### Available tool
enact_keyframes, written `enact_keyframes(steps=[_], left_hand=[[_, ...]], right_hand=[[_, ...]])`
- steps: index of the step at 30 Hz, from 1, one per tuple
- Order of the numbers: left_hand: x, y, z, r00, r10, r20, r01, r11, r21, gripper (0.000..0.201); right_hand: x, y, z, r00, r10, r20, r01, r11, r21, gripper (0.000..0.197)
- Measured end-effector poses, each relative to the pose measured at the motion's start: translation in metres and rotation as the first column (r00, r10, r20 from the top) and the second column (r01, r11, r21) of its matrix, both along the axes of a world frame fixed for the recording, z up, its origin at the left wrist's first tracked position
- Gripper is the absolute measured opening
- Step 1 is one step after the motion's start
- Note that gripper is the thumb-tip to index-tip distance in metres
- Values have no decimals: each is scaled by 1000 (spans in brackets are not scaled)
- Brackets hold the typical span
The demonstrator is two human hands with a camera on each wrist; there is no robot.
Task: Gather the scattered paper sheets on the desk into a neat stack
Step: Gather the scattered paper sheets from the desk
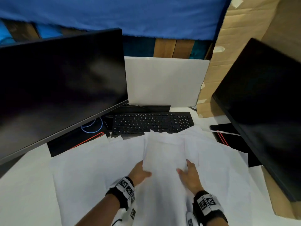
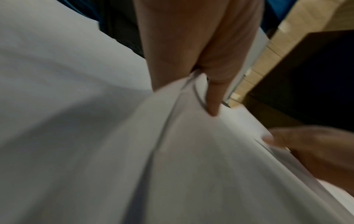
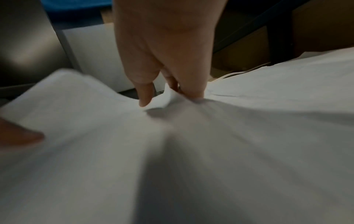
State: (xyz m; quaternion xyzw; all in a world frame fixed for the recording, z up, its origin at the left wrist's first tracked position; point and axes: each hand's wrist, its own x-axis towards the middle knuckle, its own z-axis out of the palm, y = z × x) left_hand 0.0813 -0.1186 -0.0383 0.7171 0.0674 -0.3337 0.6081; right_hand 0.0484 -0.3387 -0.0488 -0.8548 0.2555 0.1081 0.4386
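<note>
A bundle of white paper sheets (image 1: pixel 164 154) stands raised between my two hands in front of the keyboard. My left hand (image 1: pixel 140 172) grips its left edge, thumb on top and fingers hidden behind the paper. My right hand (image 1: pixel 189 173) grips the right edge the same way. In the left wrist view my left hand (image 2: pixel 199 84) pinches the sheets (image 2: pixel 191 151). The right wrist view shows my right hand (image 3: pixel 164 91) pinching the paper (image 3: pixel 210 136). More loose white sheets (image 1: pixel 91 163) lie spread over the desk below, left and right.
A black keyboard (image 1: pixel 151 123) lies just beyond the sheets. A dark monitor (image 1: pixel 61 85) stands at the left, another dark monitor (image 1: pixel 263 111) at the right, with a white board (image 1: pixel 164 82) between them. Cardboard (image 1: pixel 244 30) rises at the back right.
</note>
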Motion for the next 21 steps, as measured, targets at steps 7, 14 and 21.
enact_keyframes(steps=[7, 14, 21], left_hand=[[-20, 15, 14, 991, 110, 79, -108, 994, -35, 19], [-21, 11, 66, 960, 250, 127, -209, 941, -268, 20], [-24, 47, 164, 848, 283, 448, -44, 880, -474, 39]], right_hand=[[-15, -31, 22, 965, -255, 53, 244, 956, 160, 84], [-17, 1, 80, 987, -62, 148, -13, 889, 457, 77], [-23, 11, 178, 827, -77, 557, -226, 861, 455, 37]])
